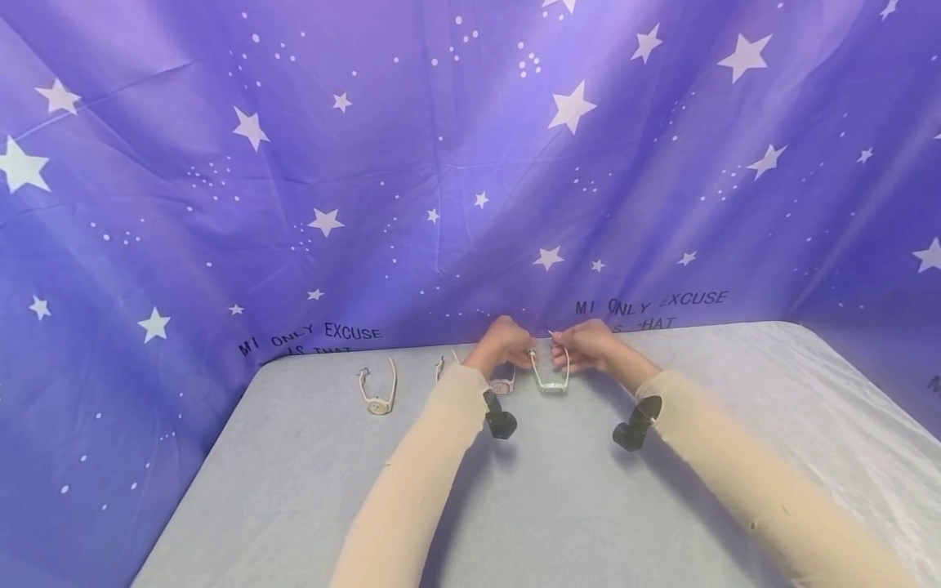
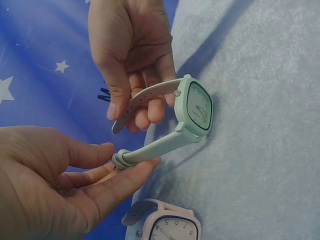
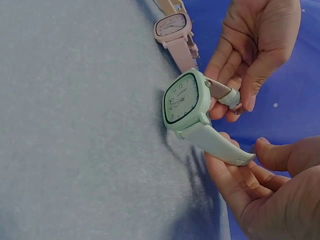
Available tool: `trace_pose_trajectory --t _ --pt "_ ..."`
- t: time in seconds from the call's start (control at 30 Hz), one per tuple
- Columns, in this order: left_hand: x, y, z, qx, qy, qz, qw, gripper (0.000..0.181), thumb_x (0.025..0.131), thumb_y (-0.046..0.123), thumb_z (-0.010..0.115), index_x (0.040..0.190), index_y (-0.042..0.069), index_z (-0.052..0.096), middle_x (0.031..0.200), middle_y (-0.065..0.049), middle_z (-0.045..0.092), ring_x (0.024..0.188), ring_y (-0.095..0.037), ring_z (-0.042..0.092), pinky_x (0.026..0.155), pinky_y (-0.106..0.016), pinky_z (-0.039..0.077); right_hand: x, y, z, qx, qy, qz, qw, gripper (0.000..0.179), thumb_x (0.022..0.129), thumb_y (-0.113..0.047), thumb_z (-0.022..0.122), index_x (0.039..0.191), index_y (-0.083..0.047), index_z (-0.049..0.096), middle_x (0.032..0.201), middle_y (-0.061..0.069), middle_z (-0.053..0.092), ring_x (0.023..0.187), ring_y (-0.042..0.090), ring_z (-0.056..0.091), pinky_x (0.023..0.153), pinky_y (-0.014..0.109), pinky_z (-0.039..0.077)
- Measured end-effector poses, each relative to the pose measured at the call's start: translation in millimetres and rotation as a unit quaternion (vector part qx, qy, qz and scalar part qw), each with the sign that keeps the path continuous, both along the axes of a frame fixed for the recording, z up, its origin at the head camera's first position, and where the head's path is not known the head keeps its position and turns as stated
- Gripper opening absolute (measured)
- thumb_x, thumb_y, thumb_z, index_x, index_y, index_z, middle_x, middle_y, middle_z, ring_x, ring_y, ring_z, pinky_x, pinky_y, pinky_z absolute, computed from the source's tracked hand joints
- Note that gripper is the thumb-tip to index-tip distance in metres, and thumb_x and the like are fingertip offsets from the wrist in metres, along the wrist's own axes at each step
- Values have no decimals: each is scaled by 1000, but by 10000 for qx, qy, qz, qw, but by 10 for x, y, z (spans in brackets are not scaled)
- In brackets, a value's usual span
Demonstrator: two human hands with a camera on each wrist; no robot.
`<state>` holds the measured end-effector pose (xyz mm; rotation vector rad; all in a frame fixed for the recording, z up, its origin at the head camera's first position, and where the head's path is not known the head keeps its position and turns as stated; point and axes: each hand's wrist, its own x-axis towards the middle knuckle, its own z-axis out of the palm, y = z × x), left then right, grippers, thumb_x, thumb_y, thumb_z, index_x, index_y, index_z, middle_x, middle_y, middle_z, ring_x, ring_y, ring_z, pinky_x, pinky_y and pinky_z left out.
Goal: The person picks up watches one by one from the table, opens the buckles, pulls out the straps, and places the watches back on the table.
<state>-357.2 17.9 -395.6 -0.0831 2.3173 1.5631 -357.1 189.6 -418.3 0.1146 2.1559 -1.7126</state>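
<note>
A pale green wristwatch (image 1: 554, 388) with a rounded square face is at the back of the table, its strap unfastened and both ends raised. My left hand (image 2: 65, 185) pinches the strap's buckle end, near the keeper loops, between thumb and fingers. Opposite it, my right hand (image 3: 280, 185) holds the holed strap end between thumb and fingers. The dial (image 3: 181, 99) faces away from my palms. Close beside my left hand lies a pink wristwatch (image 2: 175, 227), partly covered by that hand in the head view.
Farther left on the grey cloth-covered table (image 1: 294, 490) lies a cream wristwatch (image 1: 379, 406) with its strap ends up. Another strap (image 1: 455, 358) shows behind my left forearm, its watch mostly hidden. A purple star-printed curtain (image 1: 441, 163) hangs along the table's back edge.
</note>
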Motion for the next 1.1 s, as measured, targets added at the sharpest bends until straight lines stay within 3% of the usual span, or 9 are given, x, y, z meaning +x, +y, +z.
trace_pose_trajectory --t 0.13,0.23,0.37,0.5,0.77,0.97,1.1 --pt "12 25 -5 -109 25 107 9999 63 96 -6 60 150 -17 29 113 -30 69 103 -40 73 82 -34 64 -9 -4 -18 -54 0 -9 10000 41 106 -13 52 135 17 49 97 16 73 75 15 72 80 37 64" --pt "9 40 -7 -191 75 188 9996 58 96 -6 61 146 -17 35 113 -30 69 102 -40 73 83 -35 63 -15 -14 -32 -84 40 -37 10000 42 106 -12 51 135 18 49 96 15 74 74 15 72 80 37 64" --pt "-23 49 -22 -383 143 197 9990 37 95 -5 64 127 -18 54 109 -30 72 99 -39 75 80 -35 64 -43 -31 -73 -48 124 -164 9998 41 106 -11 52 133 18 50 93 15 75 74 14 73 80 35 64" --pt "-73 50 -41 -580 134 196 9980 25 93 -3 67 114 -15 63 104 -29 73 94 -37 76 74 -32 64 -69 -52 -110 64 222 -303 9993 38 105 -9 53 131 18 52 86 9 73 72 11 70 78 31 64" --pt "-131 70 -69 -949 163 192 9952 30 91 0 71 117 -13 63 94 -26 75 84 -33 78 61 -27 63 -63 -93 -112 409 506 -442 9969 34 103 -7 56 126 18 57 81 5 71 71 10 65 74 29 63" --pt "-150 64 -88 -1162 193 202 9928 35 89 -2 69 121 -12 60 90 -22 73 81 -30 78 63 -28 63 -62 -90 -128 697 734 -387 9941 32 102 -6 56 124 18 60 83 8 72 72 11 64 72 28 62" --pt "-164 59 -98 -1342 253 157 9905 34 88 -3 68 120 -11 61 92 -23 75 80 -29 78 66 -30 64 -66 -96 -149 910 852 -385 9915 32 101 -6 57 124 16 61 95 18 73 77 14 66 75 29 63"
